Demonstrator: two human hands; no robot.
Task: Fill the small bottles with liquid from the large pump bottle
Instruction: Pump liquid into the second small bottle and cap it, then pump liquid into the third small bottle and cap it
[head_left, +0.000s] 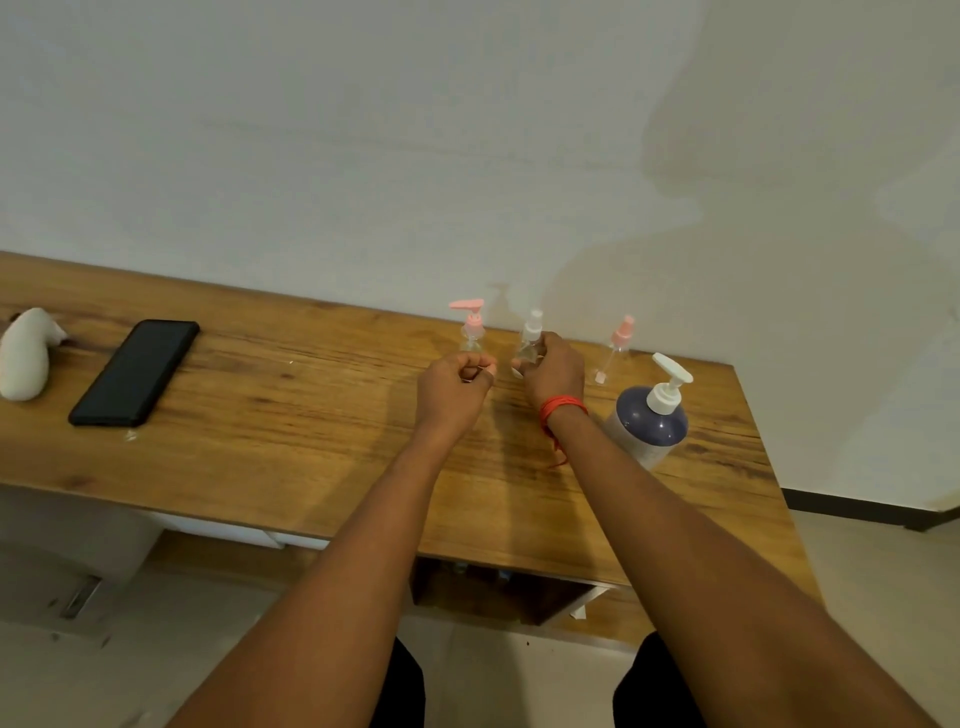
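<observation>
- Worktop: wood grain, set against a pale wall. Both forearms reach over its near edge from 6 o'clock.
- Red thread tied round the right wrist.
- Large pump bottle: dark body, white pump, upright at 3 o'clock of the right wrist, just beside it. No label or writing readable.
- Left hand: fingers curled in; cannot tell whether they pinch anything.
- Right hand: fingers wrapped round the clear white-topped spray bottle, upright.
- Pink-pump bottle: clear, upright at 12 o'clock of the left hand, close to its knuckles.
- Pink-topped spray bottle: clear, at 2 o'clock of the right hand, apart from it.
- Black phone: flat, screen dark, well off at 9 o'clock.
- White rounded object: beyond the phone, at the far left edge.
</observation>
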